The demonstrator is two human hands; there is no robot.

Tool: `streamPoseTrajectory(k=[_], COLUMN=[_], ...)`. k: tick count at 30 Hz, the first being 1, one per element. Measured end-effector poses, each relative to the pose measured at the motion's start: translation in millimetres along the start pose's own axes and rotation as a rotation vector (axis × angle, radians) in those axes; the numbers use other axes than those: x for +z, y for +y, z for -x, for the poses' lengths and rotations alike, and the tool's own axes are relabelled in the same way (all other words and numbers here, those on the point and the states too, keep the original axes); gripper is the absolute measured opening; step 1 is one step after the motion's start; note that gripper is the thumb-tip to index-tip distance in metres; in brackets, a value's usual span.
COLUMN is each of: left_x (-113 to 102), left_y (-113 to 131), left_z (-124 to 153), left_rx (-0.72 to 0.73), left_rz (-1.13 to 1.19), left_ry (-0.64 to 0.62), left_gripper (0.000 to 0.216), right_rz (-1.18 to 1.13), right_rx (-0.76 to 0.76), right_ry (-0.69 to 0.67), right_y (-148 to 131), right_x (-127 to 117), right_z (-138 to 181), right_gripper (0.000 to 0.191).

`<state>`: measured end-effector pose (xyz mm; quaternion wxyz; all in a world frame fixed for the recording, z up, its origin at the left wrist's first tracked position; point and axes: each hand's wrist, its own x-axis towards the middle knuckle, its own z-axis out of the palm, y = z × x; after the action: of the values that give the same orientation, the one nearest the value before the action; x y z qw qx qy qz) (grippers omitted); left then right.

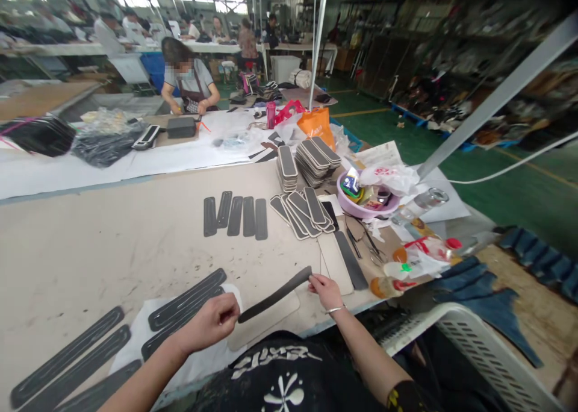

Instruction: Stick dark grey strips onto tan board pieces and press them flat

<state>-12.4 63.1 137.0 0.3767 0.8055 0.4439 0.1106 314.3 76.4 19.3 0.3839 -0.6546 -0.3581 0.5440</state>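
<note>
A dark grey strip (275,294) is stretched between my two hands above the near edge of the table. My left hand (214,321) pinches its left end, and my right hand (326,290) grips the right end, which sits higher. Beneath the strip lies a pale, round-cornered flat piece (266,321). Left of my left hand, long dark strips with shiny outlines (187,297) rest partly on white paper. More long strips (72,352) lie at the lower left. Several short dark pieces (235,215) stand in a row farther back.
Pale-edged dark pieces (307,213) lie loosely below neat stacks (316,159). A purple basin (365,210), scissors (356,237), a clear bottle (431,200) and a glue bottle (386,287) sit to the right. A white plastic basket (501,346) is beside me. Across the table a person (189,78) works.
</note>
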Motion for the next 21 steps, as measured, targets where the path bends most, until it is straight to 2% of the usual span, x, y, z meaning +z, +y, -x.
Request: streamPoseTrajectory(k=[4,8,10,15,21], left_x=[23.0,60.6,78.9,107.7,113.4], left_y=[-31.0,-70.9,-85.8,-101.7,-104.6], left_z=[18.6,39.1,45.9,48.7,44.2], left_rx=[-0.292,-0.618,-0.734,-0.826,-0.835], left_rz=[0.13,0.288,0.354,0.412,0.38], left_ry=[0.071,0.061,0.055,0.086,0.08], left_gripper=[0.015,0.023,0.025,0.024,0.019], right_rz=[0.155,0.335,0.424,0.596,0.757], right_rx=[0.059,0.166,0.209,0.257,0.228], right_ry=[-0.089,-0.173,-0.185,-0.173,-0.172], right_y=[13.3,37.6,47.4,51.2,46.7], right_x=[8.5,23.0,27.8,32.5,34.6], right_z=[9.5,17.7,18.7,13.5,6.5], right_gripper=[0.028,0.02,0.018,0.019,0.025])
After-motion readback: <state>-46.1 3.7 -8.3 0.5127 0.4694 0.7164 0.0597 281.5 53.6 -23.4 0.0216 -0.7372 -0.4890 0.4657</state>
